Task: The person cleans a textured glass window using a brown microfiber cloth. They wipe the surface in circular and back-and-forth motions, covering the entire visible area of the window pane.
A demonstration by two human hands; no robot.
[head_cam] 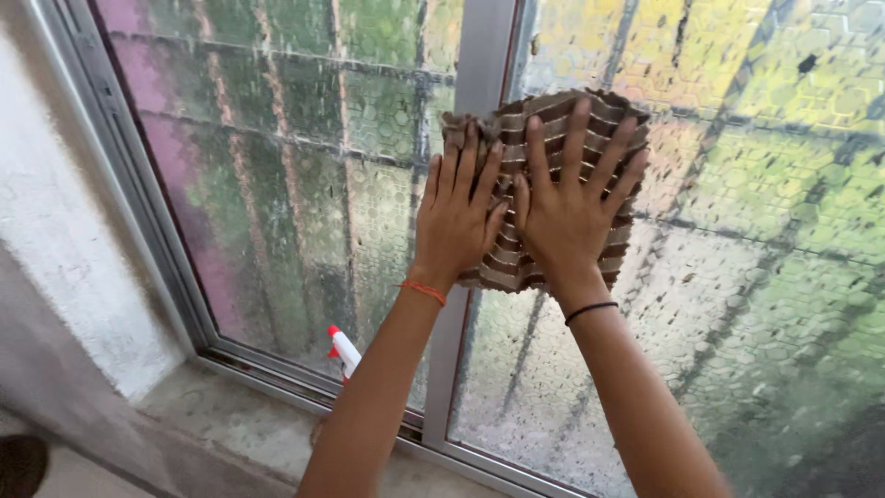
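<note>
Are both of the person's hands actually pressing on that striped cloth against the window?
Touching. The head view shows the left hand and right hand spread flat on the striped cloth, palms and fingers lying directly on it against the textured glass.

Textured window glass [304,175] glowing green, pink and yellow in a grey metal frame [479,55]; rough white wall [55,240] left, concrete sill [230,420] below.

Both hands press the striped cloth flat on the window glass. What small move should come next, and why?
Probably slide the brown striped cloth downward. The left hand and right hand hold it flat, high on the patterned glass pane, and the glass below looks speckled.
</note>
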